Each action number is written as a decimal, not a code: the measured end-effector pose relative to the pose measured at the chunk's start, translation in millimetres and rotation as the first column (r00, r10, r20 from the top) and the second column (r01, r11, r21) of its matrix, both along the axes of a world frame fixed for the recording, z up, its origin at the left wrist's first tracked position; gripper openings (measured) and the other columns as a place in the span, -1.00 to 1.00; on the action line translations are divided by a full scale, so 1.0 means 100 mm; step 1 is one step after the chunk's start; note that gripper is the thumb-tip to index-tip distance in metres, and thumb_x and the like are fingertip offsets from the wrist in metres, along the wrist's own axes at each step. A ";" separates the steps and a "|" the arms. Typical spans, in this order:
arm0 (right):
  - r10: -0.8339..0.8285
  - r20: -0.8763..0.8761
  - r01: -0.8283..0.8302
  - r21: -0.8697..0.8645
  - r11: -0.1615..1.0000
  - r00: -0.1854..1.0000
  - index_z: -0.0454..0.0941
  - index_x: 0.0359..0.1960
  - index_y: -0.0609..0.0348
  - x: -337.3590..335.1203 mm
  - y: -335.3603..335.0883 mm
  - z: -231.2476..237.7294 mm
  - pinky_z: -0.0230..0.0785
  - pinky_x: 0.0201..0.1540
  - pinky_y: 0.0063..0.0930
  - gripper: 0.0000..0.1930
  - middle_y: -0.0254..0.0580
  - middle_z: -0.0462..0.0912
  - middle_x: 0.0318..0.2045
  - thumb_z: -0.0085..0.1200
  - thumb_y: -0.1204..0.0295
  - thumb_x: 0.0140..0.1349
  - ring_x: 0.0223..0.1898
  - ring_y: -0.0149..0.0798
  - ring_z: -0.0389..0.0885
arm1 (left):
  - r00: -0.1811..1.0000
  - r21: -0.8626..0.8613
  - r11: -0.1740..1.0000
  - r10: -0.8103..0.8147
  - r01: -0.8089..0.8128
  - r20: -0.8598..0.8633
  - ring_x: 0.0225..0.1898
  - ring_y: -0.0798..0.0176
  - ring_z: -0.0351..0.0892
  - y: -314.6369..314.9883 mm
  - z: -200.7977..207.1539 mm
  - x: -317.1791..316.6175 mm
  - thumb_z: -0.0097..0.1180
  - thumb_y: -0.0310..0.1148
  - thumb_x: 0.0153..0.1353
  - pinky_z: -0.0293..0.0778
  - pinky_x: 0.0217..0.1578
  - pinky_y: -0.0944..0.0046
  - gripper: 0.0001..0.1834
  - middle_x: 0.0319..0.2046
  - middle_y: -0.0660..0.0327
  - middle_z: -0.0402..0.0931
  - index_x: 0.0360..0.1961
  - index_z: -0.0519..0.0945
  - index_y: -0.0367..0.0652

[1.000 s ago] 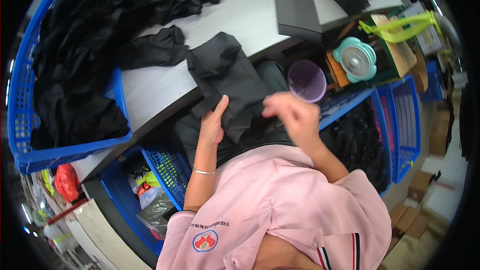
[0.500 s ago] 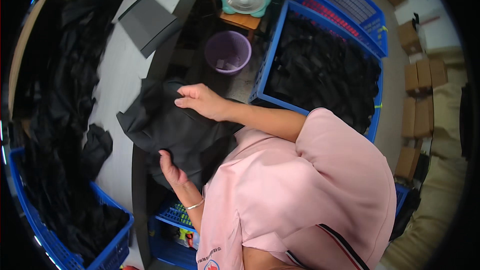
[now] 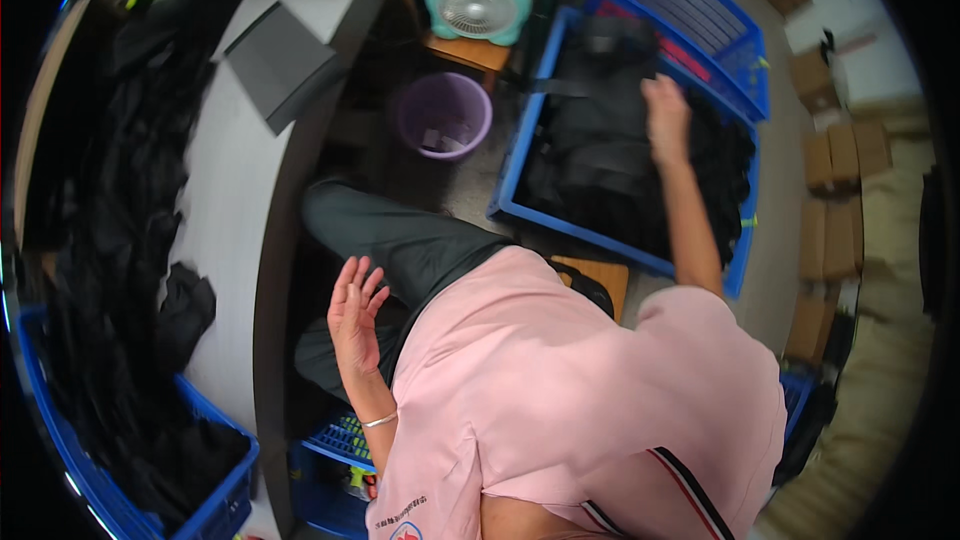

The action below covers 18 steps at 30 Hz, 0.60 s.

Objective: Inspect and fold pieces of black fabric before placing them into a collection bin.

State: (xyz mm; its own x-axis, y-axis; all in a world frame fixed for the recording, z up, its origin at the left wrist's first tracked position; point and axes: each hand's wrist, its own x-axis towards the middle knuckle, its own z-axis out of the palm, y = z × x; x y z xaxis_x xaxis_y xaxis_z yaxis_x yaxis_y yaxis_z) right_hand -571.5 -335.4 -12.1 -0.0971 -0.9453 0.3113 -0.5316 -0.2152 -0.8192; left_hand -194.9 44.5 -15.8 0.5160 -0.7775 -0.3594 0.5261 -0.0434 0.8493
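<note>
I see black cloth (image 3: 605, 175) in the two-o'clock basket (image 3: 590, 236), a dark heap (image 3: 120, 170) remaining at nine, left hand (image 3: 354, 325) spread empty, right hand (image 3: 667, 120) too blurred to tell.

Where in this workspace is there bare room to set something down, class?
Bare room: the white tabletop strip between the black cloth heap and the table's right-hand edge, below the grey boxlike object; also a slim floor patch between the purple bin and blue crate. Crowded: the table's left side and the crate, full of black fabric around the right hand.
</note>
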 end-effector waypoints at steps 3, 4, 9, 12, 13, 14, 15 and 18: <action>-0.066 -0.214 0.053 -0.067 0.996 0.975 0.50 0.17 0.34 -1.15 -0.67 -0.03 0.33 0.20 -0.29 -0.50 0.10 0.61 0.08 0.03 0.18 0.37 0.12 -0.07 0.57 | 0.999 0.056 0.998 0.002 0.001 -0.037 0.16 0.15 0.56 -0.03 -0.09 0.00 0.11 -0.25 0.41 0.55 0.05 0.20 -0.46 0.25 0.01 0.45 0.32 0.38 -0.28; -0.223 -0.366 0.194 -0.115 0.974 0.903 0.47 0.20 0.33 -1.51 -0.83 -0.06 0.31 0.25 -0.21 -0.48 0.17 0.56 0.16 0.01 0.15 0.38 0.20 0.05 0.52 | 0.999 0.067 0.998 -0.011 0.014 -0.050 0.14 0.16 0.57 -0.05 -0.10 -0.01 0.13 -0.25 0.41 0.55 0.05 0.21 -0.47 0.24 0.02 0.46 0.31 0.41 -0.28; -0.140 -0.467 0.155 -0.006 0.988 0.873 0.61 0.01 0.28 -1.00 -1.13 -0.55 0.54 -0.10 -0.18 -0.64 0.07 0.72 -0.20 0.04 0.29 0.32 -0.27 -0.02 0.74 | 0.997 0.100 0.994 0.041 -0.035 -0.064 0.09 0.24 0.59 0.03 -0.25 0.08 0.14 -0.24 0.40 0.53 0.03 0.26 -0.52 0.18 0.11 0.52 0.26 0.48 -0.23; 0.378 -0.029 -0.363 0.220 0.906 0.925 0.64 -0.05 0.31 0.96 -0.52 -0.82 0.54 -0.30 -0.46 -0.74 -0.16 0.72 -0.32 0.09 0.42 0.31 -0.42 -0.32 0.72 | 0.994 0.137 0.985 0.107 -0.104 -0.014 0.09 0.27 0.59 0.11 -0.19 0.17 0.15 -0.25 0.39 0.52 0.02 0.30 -0.54 0.15 0.13 0.55 0.24 0.50 -0.22; 0.553 -0.031 -0.531 0.241 0.812 0.832 0.64 -0.04 0.30 1.73 -0.03 -0.55 0.52 -0.29 -0.48 -0.75 -0.18 0.72 -0.33 0.07 0.43 0.34 -0.40 -0.33 0.71 | 0.989 0.135 0.980 0.146 -0.147 0.022 0.10 0.25 0.58 0.17 -0.16 0.22 0.15 -0.24 0.39 0.53 0.02 0.28 -0.54 0.15 0.12 0.55 0.23 0.50 -0.24; 0.676 0.018 -0.660 0.238 0.713 0.737 0.65 -0.04 0.28 2.11 0.12 -0.66 0.52 -0.26 -0.49 -0.77 -0.19 0.72 -0.30 0.05 0.47 0.36 -0.36 -0.33 0.70 | 0.990 0.109 0.984 0.135 -0.139 0.047 0.11 0.23 0.58 0.11 -0.14 0.28 0.15 -0.24 0.39 0.53 0.03 0.27 -0.54 0.14 0.10 0.55 0.22 0.50 -0.25; 0.770 0.040 -0.762 0.182 0.621 0.637 0.66 -0.06 0.26 2.71 0.64 -0.36 0.52 -0.23 -0.48 -0.78 -0.15 0.72 -0.27 0.03 0.49 0.37 -0.32 -0.34 0.70 | 0.980 0.102 0.976 0.184 -0.191 0.080 0.08 0.25 0.60 0.15 -0.09 0.36 0.15 -0.26 0.39 0.54 0.01 0.28 -0.56 0.12 0.11 0.56 0.20 0.52 -0.26; 0.954 -0.110 -0.960 -0.039 0.276 0.278 0.66 -0.15 0.23 3.91 1.54 0.05 0.54 -0.16 -0.35 -0.85 -0.05 0.69 -0.21 0.09 0.51 0.31 -0.23 -0.07 0.70 | 0.932 0.052 0.946 0.305 -0.320 0.195 0.04 0.28 0.61 0.23 -0.02 0.61 0.14 -0.31 0.39 0.54 0.00 0.30 -0.60 0.08 0.14 0.59 0.18 0.53 -0.28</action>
State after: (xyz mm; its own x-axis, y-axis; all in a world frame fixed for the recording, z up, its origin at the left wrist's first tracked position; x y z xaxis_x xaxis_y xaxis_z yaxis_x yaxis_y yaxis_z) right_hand -180.4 -181.4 -6.7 0.8788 -0.3167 0.3570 0.0646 -0.6622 -0.7465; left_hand -133.9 67.8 -17.7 0.7905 -0.5386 -0.2916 0.3611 0.0254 0.9322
